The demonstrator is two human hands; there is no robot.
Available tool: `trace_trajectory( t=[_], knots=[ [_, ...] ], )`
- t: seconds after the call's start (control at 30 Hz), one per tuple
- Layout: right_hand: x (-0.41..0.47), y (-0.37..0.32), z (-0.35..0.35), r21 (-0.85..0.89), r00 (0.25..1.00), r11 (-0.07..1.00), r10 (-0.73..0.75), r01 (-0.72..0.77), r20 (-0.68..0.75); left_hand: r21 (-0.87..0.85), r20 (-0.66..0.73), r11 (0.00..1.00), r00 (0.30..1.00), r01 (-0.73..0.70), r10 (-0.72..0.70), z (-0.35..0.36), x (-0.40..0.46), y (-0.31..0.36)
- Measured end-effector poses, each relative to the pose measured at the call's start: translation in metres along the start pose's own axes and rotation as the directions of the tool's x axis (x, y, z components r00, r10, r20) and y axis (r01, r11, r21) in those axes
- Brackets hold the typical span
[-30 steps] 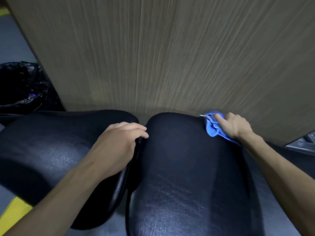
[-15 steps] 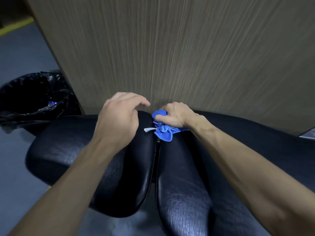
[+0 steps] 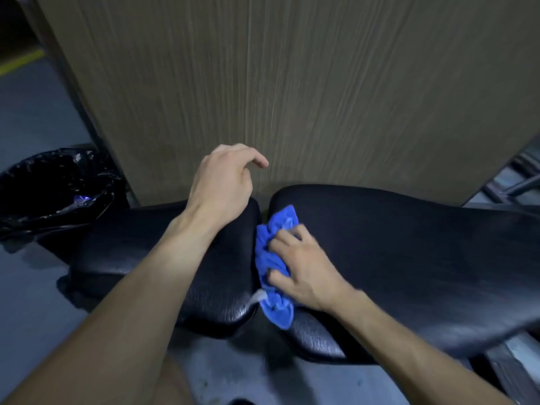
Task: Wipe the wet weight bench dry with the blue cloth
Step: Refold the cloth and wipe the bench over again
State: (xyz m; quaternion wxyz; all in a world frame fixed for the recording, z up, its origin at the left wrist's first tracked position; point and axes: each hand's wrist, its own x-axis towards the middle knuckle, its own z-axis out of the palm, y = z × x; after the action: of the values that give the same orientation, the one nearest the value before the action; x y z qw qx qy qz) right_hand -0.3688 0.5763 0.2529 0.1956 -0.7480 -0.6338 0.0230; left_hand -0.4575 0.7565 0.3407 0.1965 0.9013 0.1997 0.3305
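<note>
The black padded weight bench has two pads: a seat pad [image 3: 163, 258] on the left and a longer back pad [image 3: 409, 258] on the right, with a narrow gap between them. A crumpled blue cloth [image 3: 273, 267] lies along the left edge of the back pad at the gap. My right hand [image 3: 304, 268] presses on the cloth with curled fingers gripping it. My left hand [image 3: 222, 182] hovers over the far corner of the seat pad, fingers loosely curled, holding nothing.
A tall wood-grain panel [image 3: 292, 92] stands right behind the bench. A bin with a black bag [image 3: 55, 191] sits at the left. Grey floor [image 3: 26, 302] lies on the near side, and metal frame parts [image 3: 514, 182] show at the far right.
My right hand has drawn the cloth from the far end of the gap toward me along the back pad's edge. My left hand stays raised near the seat pad's far corner.
</note>
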Motion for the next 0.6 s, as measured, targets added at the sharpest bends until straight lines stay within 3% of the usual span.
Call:
trace_trajectory(
  t=[0.07, 0.2, 0.43, 0.6],
  knots=[
    [-0.039, -0.019, 0.002, 0.049, 1.000, 0.999, 0.006, -0.005, -0.010, -0.026, 0.008, 1.000, 1.000, 0.000, 0.000, -0.007, -0.006, 0.000],
    [-0.061, -0.039, 0.006, -0.075, 0.995, 0.994, 0.081, -0.077, 0.055, -0.022, 0.071, 0.999, 0.996, 0.047, -0.045, -0.032, -0.031, -0.004],
    [-0.055, -0.046, 0.015, -0.168, 0.975, 0.976, 0.167, -0.142, 0.145, 0.178, 0.428, 0.977, 0.885, 0.114, -0.182, -0.084, -0.116, -0.044],
    [-0.022, -0.040, 0.021, -0.153, 0.967, 0.972, 0.202, -0.178, 0.155, 0.280, 0.399, 0.940, 0.866, 0.196, -0.300, -0.092, -0.151, -0.072]
  ],
)
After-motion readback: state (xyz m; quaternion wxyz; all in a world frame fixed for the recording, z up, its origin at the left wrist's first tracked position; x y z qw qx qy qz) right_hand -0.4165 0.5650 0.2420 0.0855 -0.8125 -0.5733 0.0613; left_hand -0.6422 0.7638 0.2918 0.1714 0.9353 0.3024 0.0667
